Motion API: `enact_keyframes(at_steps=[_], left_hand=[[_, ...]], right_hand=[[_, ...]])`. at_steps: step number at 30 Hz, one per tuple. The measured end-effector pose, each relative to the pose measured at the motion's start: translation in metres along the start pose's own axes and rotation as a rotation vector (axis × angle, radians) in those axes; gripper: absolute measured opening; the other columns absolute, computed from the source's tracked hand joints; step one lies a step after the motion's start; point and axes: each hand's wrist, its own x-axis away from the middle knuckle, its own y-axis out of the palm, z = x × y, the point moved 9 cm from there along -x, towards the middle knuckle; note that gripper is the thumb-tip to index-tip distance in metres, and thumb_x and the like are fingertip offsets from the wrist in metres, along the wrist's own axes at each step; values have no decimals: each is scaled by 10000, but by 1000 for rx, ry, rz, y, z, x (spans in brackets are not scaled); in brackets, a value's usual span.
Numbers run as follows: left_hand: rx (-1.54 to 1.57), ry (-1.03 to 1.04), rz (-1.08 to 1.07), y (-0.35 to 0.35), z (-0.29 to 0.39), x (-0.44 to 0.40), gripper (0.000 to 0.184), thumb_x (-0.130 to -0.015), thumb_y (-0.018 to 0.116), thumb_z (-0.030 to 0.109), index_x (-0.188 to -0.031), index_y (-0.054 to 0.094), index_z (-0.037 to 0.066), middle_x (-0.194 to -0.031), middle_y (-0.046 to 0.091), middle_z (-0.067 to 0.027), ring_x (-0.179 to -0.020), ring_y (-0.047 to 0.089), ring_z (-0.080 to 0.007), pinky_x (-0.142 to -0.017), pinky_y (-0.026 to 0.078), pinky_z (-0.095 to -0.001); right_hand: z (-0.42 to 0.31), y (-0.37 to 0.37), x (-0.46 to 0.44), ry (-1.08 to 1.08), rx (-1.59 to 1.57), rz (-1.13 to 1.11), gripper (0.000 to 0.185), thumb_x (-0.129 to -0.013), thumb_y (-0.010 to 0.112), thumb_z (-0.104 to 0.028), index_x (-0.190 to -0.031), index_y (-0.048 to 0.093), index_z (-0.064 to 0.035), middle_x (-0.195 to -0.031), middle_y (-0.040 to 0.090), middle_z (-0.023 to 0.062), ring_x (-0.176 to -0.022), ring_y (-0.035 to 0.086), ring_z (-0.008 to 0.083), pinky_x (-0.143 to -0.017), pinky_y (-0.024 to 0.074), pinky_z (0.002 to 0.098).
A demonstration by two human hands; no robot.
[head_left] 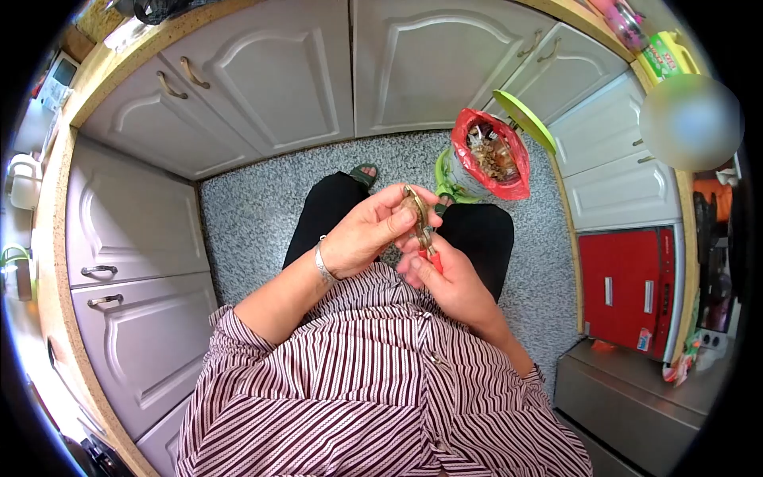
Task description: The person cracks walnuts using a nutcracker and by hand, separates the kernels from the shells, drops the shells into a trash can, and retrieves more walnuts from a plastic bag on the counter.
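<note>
My right hand [449, 274] is closed around the red handles of a metal nutcracker [421, 226], which points up and away from me. My left hand [373, 226] pinches a small round brown nut [411, 208], which looks like a walnut, against the curved jaws. Fingers of both hands partly cover the nut and the tool. The hands meet above my lap, between my knees in black trousers.
Just beyond my right knee stands a bin lined with a red bag [515, 176], holding brown shell-like scraps, its green lid [524, 121] raised. White cabinets [274, 71] surround the speckled floor [254, 207]. A red box [616, 282] stands at the right.
</note>
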Motion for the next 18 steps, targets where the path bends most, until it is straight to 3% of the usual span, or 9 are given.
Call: enact_keyframes(at_steps=[2, 5, 10, 13, 15, 18], left_hand=[[39, 31, -16, -3, -1, 2, 426, -945, 650, 278, -1282, 505, 62, -1108, 634, -75, -761, 530, -65, -680, 442, -208], [48, 54, -47, -4, 4, 4, 426, -907, 702, 233, -1252, 523, 58, -1075, 640, -72, -729, 523, -56, -646, 431, -191], [-25, -20, -71, -3, 2, 9, 454, -849, 769, 201, -1219, 556, 48, -1049, 648, -61, -727, 528, -50, -631, 424, -192], [-5, -72, -74, -4, -2, 11, 461, -838, 778, 185, -1221, 564, 42, -1074, 649, -59, -815, 584, -68, -708, 475, -209], [-10, -72, -49, -7, -5, 10, 454, -842, 771, 174, -1227, 569, 45, -1101, 645, -57, -944, 614, -96, -830, 504, -235], [5, -64, -55, -6, -2, 11, 443, -842, 769, 171, -1220, 573, 47, -1123, 638, -55, -1027, 611, -114, -919, 499, -265]], right_hand=[[0, 4, 0, -41, -45, -58, 239, -953, 502, -35, -1186, 509, 15, -1052, 636, 118, -961, 636, 171, -860, 491, 304], [-8, 4, 2, -88, 110, -139, 313, -932, 496, -49, -1237, 498, 22, -1097, 642, 133, -1058, 627, 211, -934, 464, 331], [-11, 2, 8, 10, 131, -168, 353, -917, 490, -71, -1256, 480, 25, -1106, 624, 123, -1059, 605, 213, -956, 444, 335], [-16, 5, 9, 36, 154, -182, 358, -911, 486, -65, -1258, 475, 25, -1090, 612, 111, -1036, 597, 205, -951, 443, 330], [-13, 6, 8, 40, 169, -184, 362, -906, 483, -57, -1258, 474, 26, -1079, 606, 105, -1023, 593, 203, -949, 443, 328], [-7, 9, 7, -13, 130, -190, 368, -899, 474, -46, -1260, 471, 25, -1053, 603, 100, -1005, 596, 204, -943, 444, 328]])
